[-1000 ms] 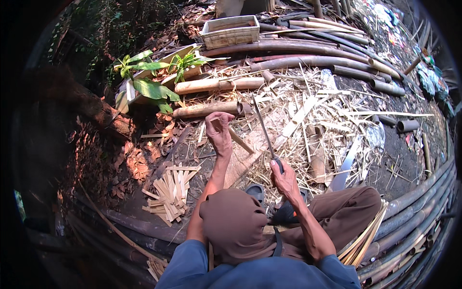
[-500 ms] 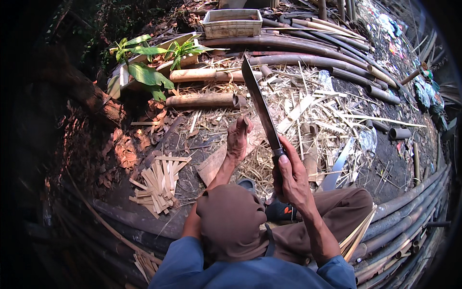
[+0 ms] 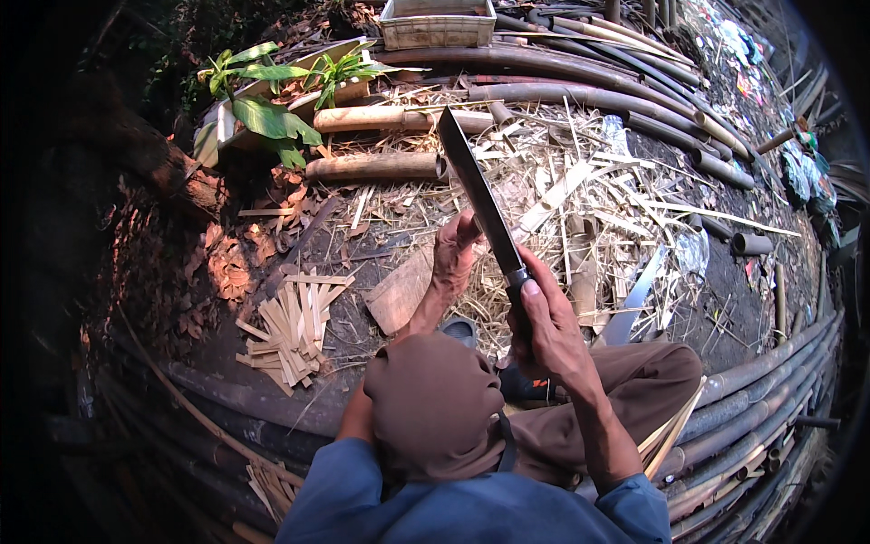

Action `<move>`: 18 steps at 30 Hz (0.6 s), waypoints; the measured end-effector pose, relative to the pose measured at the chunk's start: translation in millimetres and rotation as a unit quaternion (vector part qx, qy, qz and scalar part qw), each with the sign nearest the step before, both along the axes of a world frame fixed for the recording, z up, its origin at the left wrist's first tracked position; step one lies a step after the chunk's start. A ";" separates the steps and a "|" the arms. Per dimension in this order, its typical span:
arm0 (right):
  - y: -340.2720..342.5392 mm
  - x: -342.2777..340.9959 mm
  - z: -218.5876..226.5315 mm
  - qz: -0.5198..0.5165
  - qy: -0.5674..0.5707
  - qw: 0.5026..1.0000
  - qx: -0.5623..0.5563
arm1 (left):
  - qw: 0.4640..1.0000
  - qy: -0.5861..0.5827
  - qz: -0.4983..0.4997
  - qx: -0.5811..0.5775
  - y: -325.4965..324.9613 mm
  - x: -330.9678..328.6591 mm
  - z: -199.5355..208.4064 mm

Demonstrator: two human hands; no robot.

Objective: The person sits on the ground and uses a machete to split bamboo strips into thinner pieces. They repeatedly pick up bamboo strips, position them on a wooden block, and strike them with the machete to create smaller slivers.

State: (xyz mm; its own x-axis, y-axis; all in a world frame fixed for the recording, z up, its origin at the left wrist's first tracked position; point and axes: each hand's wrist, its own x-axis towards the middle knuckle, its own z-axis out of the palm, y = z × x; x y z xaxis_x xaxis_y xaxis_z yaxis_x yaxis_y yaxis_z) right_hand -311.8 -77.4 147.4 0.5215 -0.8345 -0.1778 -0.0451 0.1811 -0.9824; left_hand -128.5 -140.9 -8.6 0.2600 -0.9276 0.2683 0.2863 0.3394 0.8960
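My right hand [image 3: 557,331] is closed round the dark handle of a machete [image 3: 482,199]. Its long blade points up and away to the left. Close to the left side of the blade, my left hand [image 3: 450,258] is raised with the fingers loosely curved and apart. Nothing shows in that hand, though its palm side is partly hidden. My raised knee [image 3: 433,403], in brown cloth, covers part of the left forearm. Beyond the hands lie pale bamboo shavings [image 3: 535,199], and a flat wooden block [image 3: 399,295] rests on the ground near my left wrist.
A pile of split bamboo strips [image 3: 294,331] lies to the left. Cut bamboo sections [image 3: 376,168] and long poles [image 3: 580,93] lie beyond, near a pale crate [image 3: 435,27]. A saw blade [image 3: 634,304] rests at right. More poles [image 3: 761,390] run behind my folded leg.
My left hand has turned and moved nearer the blade, its fingers now beside the flat. The machete tip has shifted slightly left, still in my right hand.
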 end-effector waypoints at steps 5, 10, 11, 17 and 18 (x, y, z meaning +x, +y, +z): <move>9.5 4.3 -2.7 -0.020 0.021 0.999 -0.028 | 1.000 -0.007 0.002 -0.030 -0.2 -1.4 -1.8; 12.3 6.2 -0.7 -0.040 0.121 0.986 -0.108 | 0.999 0.031 0.006 -0.006 6.9 -11.4 12.2; 12.0 5.2 -0.1 -0.035 0.115 0.990 -0.079 | 1.000 0.023 0.001 -0.002 9.1 -11.5 16.1; 12.1 11.4 -9.0 -0.049 0.131 0.975 -0.173 | 0.945 -0.183 0.256 -0.093 -2.4 27.5 72.7; 11.6 12.2 -6.1 -0.037 0.144 0.976 -0.160 | 0.906 -0.207 0.327 -0.173 -6.4 44.1 109.5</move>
